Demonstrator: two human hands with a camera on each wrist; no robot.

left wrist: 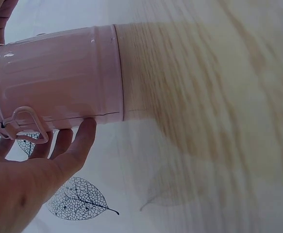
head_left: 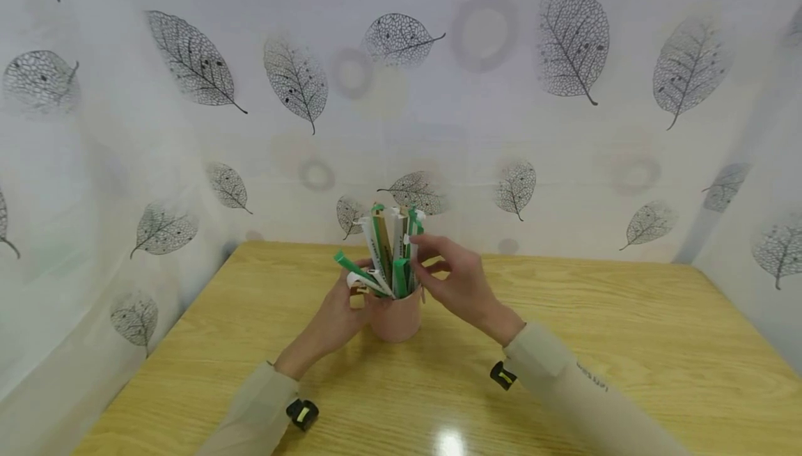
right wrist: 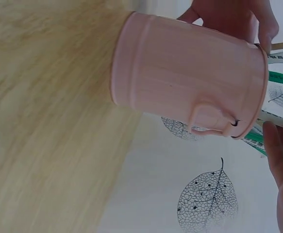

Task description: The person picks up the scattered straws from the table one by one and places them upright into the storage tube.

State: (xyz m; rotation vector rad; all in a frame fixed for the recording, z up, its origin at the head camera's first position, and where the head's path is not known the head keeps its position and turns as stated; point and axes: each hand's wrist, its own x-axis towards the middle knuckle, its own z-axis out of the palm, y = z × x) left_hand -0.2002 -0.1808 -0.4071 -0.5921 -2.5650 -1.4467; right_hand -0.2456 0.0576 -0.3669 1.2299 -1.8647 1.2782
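A small pink metal bucket (head_left: 396, 318) with wire loop handles stands upright on the table. Several long thin sticks (head_left: 383, 247) in green, white and brown, some printed, rise out of it; a green one and a white one lean out to the left. My left hand (head_left: 335, 313) grips the bucket's left side, its thumb at the rim and fingers (left wrist: 78, 145) along the wall. On the other side my right hand (head_left: 460, 278) pinches a white stick (right wrist: 277, 119) between thumb and fingers, just above the rim.
The wooden table (head_left: 595, 344) runs back to a pale curtain (head_left: 426, 108) printed with leaves, which also hangs along both sides. A black strap end with a yellow mark (head_left: 303, 414) dangles near the left sleeve, and a similar strap (head_left: 503, 375) near the right.
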